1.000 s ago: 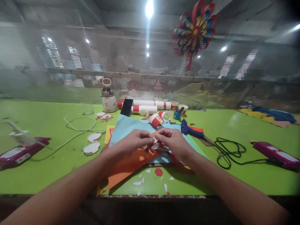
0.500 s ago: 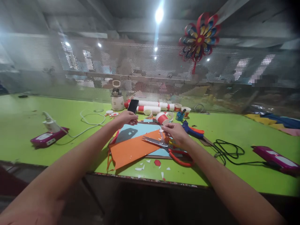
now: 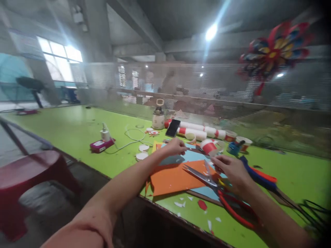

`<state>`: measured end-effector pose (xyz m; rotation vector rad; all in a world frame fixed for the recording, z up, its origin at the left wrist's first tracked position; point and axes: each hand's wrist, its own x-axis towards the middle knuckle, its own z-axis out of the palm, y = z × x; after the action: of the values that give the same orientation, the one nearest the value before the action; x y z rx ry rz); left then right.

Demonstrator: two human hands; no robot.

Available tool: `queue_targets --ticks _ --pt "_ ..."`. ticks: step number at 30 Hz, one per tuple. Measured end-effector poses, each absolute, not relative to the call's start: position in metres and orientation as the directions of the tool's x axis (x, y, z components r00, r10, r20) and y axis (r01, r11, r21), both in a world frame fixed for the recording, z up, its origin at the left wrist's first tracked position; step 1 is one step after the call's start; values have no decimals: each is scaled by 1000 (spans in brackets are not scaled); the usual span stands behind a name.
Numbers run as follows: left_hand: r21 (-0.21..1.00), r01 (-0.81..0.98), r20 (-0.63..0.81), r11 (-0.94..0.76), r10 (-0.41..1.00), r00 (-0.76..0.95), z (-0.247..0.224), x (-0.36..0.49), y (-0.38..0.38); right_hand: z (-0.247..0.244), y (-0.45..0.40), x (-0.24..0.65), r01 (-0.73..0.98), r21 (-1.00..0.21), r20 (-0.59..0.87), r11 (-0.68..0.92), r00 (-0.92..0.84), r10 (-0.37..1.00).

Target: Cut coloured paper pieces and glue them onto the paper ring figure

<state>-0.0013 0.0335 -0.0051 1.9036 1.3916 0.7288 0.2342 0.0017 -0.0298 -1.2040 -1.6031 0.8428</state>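
Note:
My left hand [image 3: 176,147] is closed, fingertips together, over the back of the light blue sheet [image 3: 196,157]; whatever it pinches is hidden. My right hand [image 3: 231,168] is also closed in a pinch, its fingertips just below a red and white paper cup [image 3: 208,147]. A pale, blurred strip [image 3: 207,167] shows by those fingertips, and I cannot tell whether they hold it. Scissors with red handles [image 3: 234,210] lie partly under my right hand, blades apart over an orange sheet [image 3: 176,177]. The black phone [image 3: 172,128] leans beyond my left hand.
White and red cup tubes [image 3: 192,133] lie at the back beside a pale jar [image 3: 158,120]. A blue tool [image 3: 258,175] and a small blue pot [image 3: 234,148] are on the right. A purple power strip [image 3: 102,145] trails a white cable. Paper scraps [image 3: 202,205] lie near the edge.
The view has turned left, bringing the red stool and window in. My left hand has come away from the phone toward me and the sheets. My right hand stays near the cup.

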Motion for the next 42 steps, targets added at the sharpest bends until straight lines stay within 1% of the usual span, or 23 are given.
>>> queue_targets --ticks 3,7,10,13,16,20,23,27,30,32,34,37,39,42 --pt "739 618 128 -268 957 262 8 -11 26 -33 6 238 381 -877 281 293 -87 956" --pt "721 629 248 -291 956 157 38 -69 11 -31 5 239 435 -848 313 303 -51 948" --pt "688 696 216 -205 974 73 44 -129 -3 -31 7 240 442 -837 339 322 -43 940" --pt "640 762 130 -101 991 21 28 -173 -22 -34 9 241 436 -831 357 346 -59 932" --pt "608 792 112 -52 994 -21 0 -189 -46 -36 10 241 429 -824 376 369 -73 924" --pt "591 802 187 -90 982 -27 -29 -181 -69 -37 11 241 422 -819 390 388 -85 917" --pt "589 789 232 -174 972 41 -39 -171 -72 -38 12 241 419 -821 394 388 -76 916" --pt "639 737 252 -223 965 73 -43 -167 -64 -35 10 241 412 -828 391 379 -60 919" --pt "720 660 256 -217 966 39 -39 -167 -63 -29 4 239 411 -832 384 373 -60 921" --pt "790 575 248 -215 969 22 -30 -166 -67 -25 1 238 404 -836 381 371 -60 923" --pt "863 456 234 -217 972 20 -17 -162 -72 -23 -1 236 392 -842 378 370 -61 924" --pt "949 227 218 -219 975 31 1 -147 -78 -21 -3 233 366 -853 377 373 -62 924" --pt "972 70 220 -222 975 46 9 -131 -79 -22 -4 231 342 -862 376 374 -63 924" --pt "971 -117 220 -210 973 75 15 -103 -79 -22 -5 228 310 -877 365 368 -70 928"
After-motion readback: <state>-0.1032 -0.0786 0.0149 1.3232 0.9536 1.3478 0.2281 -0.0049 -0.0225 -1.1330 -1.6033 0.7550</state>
